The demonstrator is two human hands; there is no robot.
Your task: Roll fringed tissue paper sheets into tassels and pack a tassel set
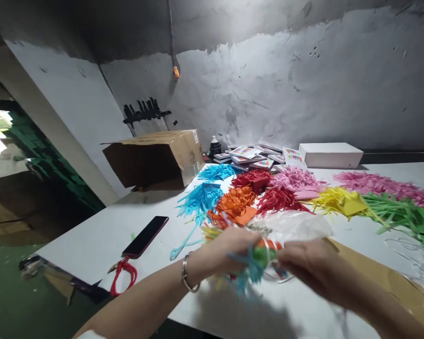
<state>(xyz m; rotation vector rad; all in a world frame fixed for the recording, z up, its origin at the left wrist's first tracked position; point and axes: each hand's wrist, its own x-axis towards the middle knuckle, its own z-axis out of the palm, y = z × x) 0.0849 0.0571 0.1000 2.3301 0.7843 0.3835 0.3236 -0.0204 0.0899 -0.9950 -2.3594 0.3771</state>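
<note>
My left hand, with a bracelet at the wrist, is wrapped round a bundle of multicoloured fringed paper. Green, orange, blue and yellow strips show in it. White string circles the bundle's right end. My right hand is at that end, its fingers pressed together and blurred; what they pinch is hidden. A loop of the string hangs below the fingertips. Just behind the hands lie fringed paper pieces in orange, red and blue, along with a clear plastic bag.
Pink, yellow and green fringed paper lies to the right. Tangled string and brown cardboard are nearby. A phone lies left. Behind stand an open carton, printed packs and a white box.
</note>
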